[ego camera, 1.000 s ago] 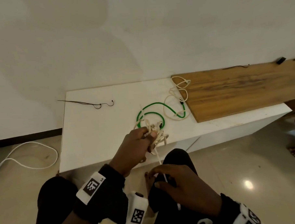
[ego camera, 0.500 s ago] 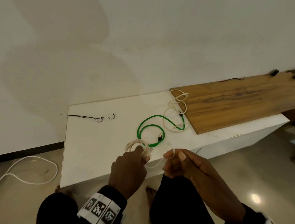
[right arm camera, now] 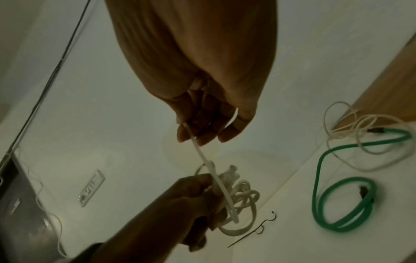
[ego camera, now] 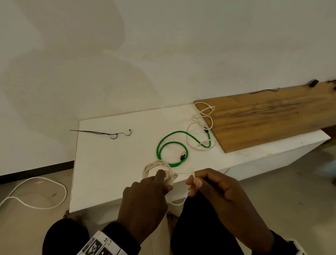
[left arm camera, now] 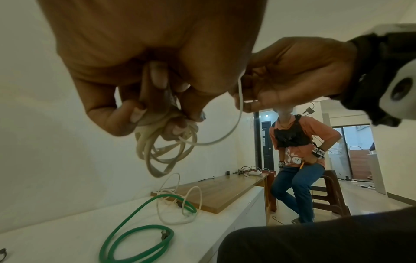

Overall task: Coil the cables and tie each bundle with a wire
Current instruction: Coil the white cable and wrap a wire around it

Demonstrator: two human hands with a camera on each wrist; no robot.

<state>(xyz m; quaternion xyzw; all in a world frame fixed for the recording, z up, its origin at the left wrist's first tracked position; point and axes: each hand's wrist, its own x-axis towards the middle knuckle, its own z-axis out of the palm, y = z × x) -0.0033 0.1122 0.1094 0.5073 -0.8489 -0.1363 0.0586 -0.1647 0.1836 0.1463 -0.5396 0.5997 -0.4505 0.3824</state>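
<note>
White floor cable (ego camera: 31,193) lies far left. Next, a thin dark wire (ego camera: 105,132) rests on the counter (ego camera: 110,158). Your left hand (ego camera: 145,201) has a tight grip on the cream cable coil (ego camera: 155,167) over the counter's near edge. Your right hand (ego camera: 216,190) pinches its loose end (ego camera: 192,173). A green cable (ego camera: 172,152) lies behind, then another cream cable (ego camera: 200,126).

White bench (ego camera: 111,168): smooth, matt top. Plank (ego camera: 269,119): brown wood, visible grain, low sheen. Green cable (ego camera: 171,144): smooth plastic sheath, slight gloss. Cream cable (left arm camera: 157,153): flat, smooth plastic jacket, dull; clear plastic plug (ego camera: 174,176). Tie wire (ego camera: 105,132): thin, dark, matt. Floor (ego camera: 282,199): polished, reflective. Wall (ego camera: 160,50): matt paint.
</note>
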